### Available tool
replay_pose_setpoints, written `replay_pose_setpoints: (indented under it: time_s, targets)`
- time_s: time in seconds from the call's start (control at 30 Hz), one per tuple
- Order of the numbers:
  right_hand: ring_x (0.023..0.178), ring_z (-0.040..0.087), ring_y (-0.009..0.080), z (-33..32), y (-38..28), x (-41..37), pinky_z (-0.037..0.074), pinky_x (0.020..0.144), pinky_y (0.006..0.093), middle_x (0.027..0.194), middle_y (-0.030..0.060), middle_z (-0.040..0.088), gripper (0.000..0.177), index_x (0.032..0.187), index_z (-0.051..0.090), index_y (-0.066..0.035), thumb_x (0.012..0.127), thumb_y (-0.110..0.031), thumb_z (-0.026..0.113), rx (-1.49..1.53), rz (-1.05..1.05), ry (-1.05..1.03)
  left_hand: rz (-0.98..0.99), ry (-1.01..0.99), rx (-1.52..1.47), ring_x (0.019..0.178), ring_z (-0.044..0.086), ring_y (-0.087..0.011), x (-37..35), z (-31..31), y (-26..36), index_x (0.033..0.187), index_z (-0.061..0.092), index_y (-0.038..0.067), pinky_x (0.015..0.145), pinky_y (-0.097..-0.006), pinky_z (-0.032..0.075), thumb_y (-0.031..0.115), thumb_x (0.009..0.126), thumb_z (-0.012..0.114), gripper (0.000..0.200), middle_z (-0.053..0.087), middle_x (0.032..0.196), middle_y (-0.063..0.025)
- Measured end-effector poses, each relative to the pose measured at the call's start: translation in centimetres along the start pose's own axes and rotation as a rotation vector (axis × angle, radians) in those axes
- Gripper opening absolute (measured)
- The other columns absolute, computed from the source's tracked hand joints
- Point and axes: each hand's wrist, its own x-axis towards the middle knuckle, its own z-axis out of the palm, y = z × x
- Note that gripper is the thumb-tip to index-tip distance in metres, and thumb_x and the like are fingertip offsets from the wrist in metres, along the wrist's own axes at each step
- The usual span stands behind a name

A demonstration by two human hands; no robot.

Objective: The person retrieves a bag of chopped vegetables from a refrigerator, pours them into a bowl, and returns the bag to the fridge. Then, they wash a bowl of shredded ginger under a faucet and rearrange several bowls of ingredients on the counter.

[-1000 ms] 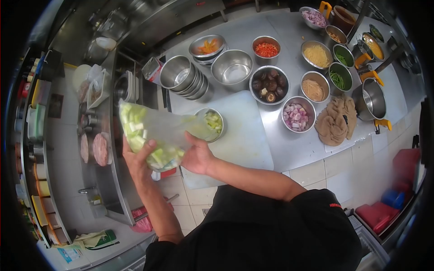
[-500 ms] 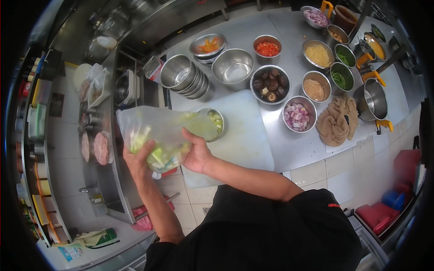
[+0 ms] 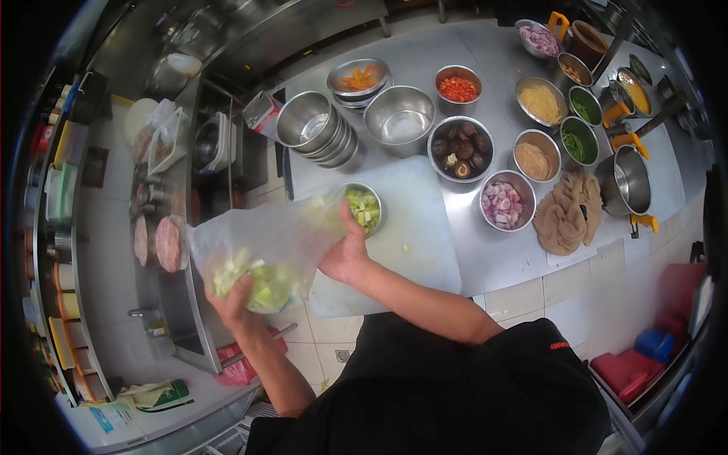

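Both hands hold a clear plastic bag with chopped pale-green vegetable pieces at its lower part. My left hand grips the bag's lower left side. At the bag's right side, my right hand is closed on it, thumb pointing up. The bag's mouth lies by a steel bowl of cut green pieces, which stands on the white cutting board. A small green piece rests on the board.
Behind the board are stacked steel bowls and a wide steel bowl. Bowls of mushrooms, red pieces and purple onion stand to the right, near a brown cloth. A sink is at left.
The bag's lower part and my left hand have moved down slightly. My right hand has shifted right and a little down. More green pieces show in the bowl, and one now lies on the board.
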Motion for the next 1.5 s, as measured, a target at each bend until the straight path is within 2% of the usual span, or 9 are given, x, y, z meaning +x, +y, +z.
replay_pose_setpoints:
  time_s: [0.23, 0.3, 0.5, 0.83, 0.93, 1.1, 1.33, 1.43, 1.5]
  targets:
    - [0.105, 0.058, 0.0261, 0.1, -0.4, 1.3, 0.044, 0.096, 0.0421, 0.109, 0.009, 0.063, 0.055, 0.117, 0.056, -0.007, 0.081, -0.046, 0.07, -0.082, -0.01, -0.057, -0.049, 0.106, -0.07, 0.09, 0.062, -0.0265, 0.3, -1.7, -2.4, 0.128, 0.046, -0.009, 0.08, -0.035, 0.051, 0.01, 0.064, 0.067, 0.069, 0.059, 0.106, -0.0168]
    - [0.096, 0.059, 0.0255, 1.2, -0.3, 0.9, 0.047, 0.087, 0.0398, 0.103, 0.0081, 0.062, 0.043, 0.112, 0.058, -0.005, 0.084, -0.035, 0.07, -0.106, -0.057, 0.051, -0.075, 0.119, -0.084, 0.091, 0.062, -0.0268, -0.2, -2.2, -2.7, 0.129, 0.045, -0.008, 0.08, -0.0352, 0.052, 0.009, 0.065, 0.065, 0.069, 0.059, 0.107, -0.0171]
    - [0.094, 0.059, 0.0222, -1.1, -0.4, 2.2, 0.048, 0.084, 0.0376, 0.101, 0.0076, 0.062, 0.028, 0.105, 0.06, -0.006, 0.084, -0.021, 0.07, -0.117, 0.041, 0.113, -0.156, 0.174, -0.1, 0.094, 0.063, -0.0277, -1.6, -7.5, -7.0, 0.127, 0.046, -0.008, 0.083, -0.0372, 0.053, 0.009, 0.069, 0.062, 0.062, 0.059, 0.109, -0.0173]
    - [0.097, 0.063, 0.0237, -3.3, 1.7, 2.1, 0.048, 0.091, 0.0401, 0.104, 0.0081, 0.066, 0.026, 0.108, 0.061, -0.004, 0.085, -0.015, 0.067, -0.278, 0.102, 0.19, -0.412, 0.239, -0.412, 0.104, 0.061, -0.0322, -7.7, -11.6, -17.0, 0.125, 0.048, -0.006, 0.094, -0.0448, 0.05, 0.01, 0.069, 0.06, 0.06, 0.06, 0.116, -0.0159]
    - [0.096, 0.063, 0.0204, -3.1, 3.0, 1.4, 0.05, 0.088, 0.0356, 0.101, 0.006, 0.066, 0.028, 0.107, 0.062, -0.004, 0.083, -0.014, 0.071, -0.529, -0.043, 0.269, -0.523, 0.242, -0.548, 0.105, 0.061, -0.0323, -9.1, -10.8, -18.2, 0.122, 0.051, -0.006, 0.096, -0.0449, 0.049, 0.009, 0.069, 0.059, 0.056, 0.061, 0.115, -0.0162]
    - [0.089, 0.058, 0.0123, -2.7, 4.9, -0.2, 0.047, 0.082, 0.0277, 0.094, 0.0018, 0.063, 0.023, 0.105, 0.063, -0.004, 0.087, -0.016, 0.069, -0.931, -0.362, 0.091, -0.558, 0.278, -0.676, 0.107, 0.061, -0.0326, -10.4, -9.0, -19.4, 0.122, 0.052, -0.007, 0.098, -0.0459, 0.047, 0.008, 0.069, 0.058, 0.056, 0.061, 0.116, -0.0173]
    - [0.092, 0.058, 0.0124, 4.1, 6.6, -4.5, 0.044, 0.085, 0.0248, 0.1, 0.0032, 0.062, 0.022, 0.108, 0.06, 0.0, 0.096, -0.018, 0.058, -1.499, -0.286, -0.079, -0.544, 0.163, -0.874, 0.112, 0.057, -0.0309, -10.5, -6.1, -19.2, 0.124, 0.051, -0.004, 0.102, -0.043, 0.043, 0.009, 0.071, 0.057, 0.055, 0.059, 0.12, -0.0166]
    - [0.087, 0.056, 0.0124, 4.8, 8.0, -5.2, 0.044, 0.079, 0.0247, 0.095, 0.004, 0.062, 0.021, 0.106, 0.06, 0.0, 0.097, -0.018, 0.056, -1.552, -0.305, -0.301, -0.541, 0.155, -0.898, 0.115, 0.055, -0.0295, -11.5, -8.3, -22.6, 0.129, 0.048, -0.002, 0.102, -0.0424, 0.041, 0.009, 0.072, 0.057, 0.059, 0.058, 0.122, -0.0151]
    - [0.078, 0.056, 0.0182, 3.9, 9.0, -4.8, 0.045, 0.074, 0.0281, 0.087, 0.0075, 0.057, 0.017, 0.104, 0.059, 0.0, 0.097, -0.015, 0.054, -1.721, -0.443, -0.432, -0.552, 0.144, -0.917, 0.117, 0.053, -0.0284, -11.8, -10.5, -23.2, 0.132, 0.046, -0.001, 0.103, -0.0417, 0.04, 0.008, 0.073, 0.058, 0.061, 0.057, 0.124, -0.0141]
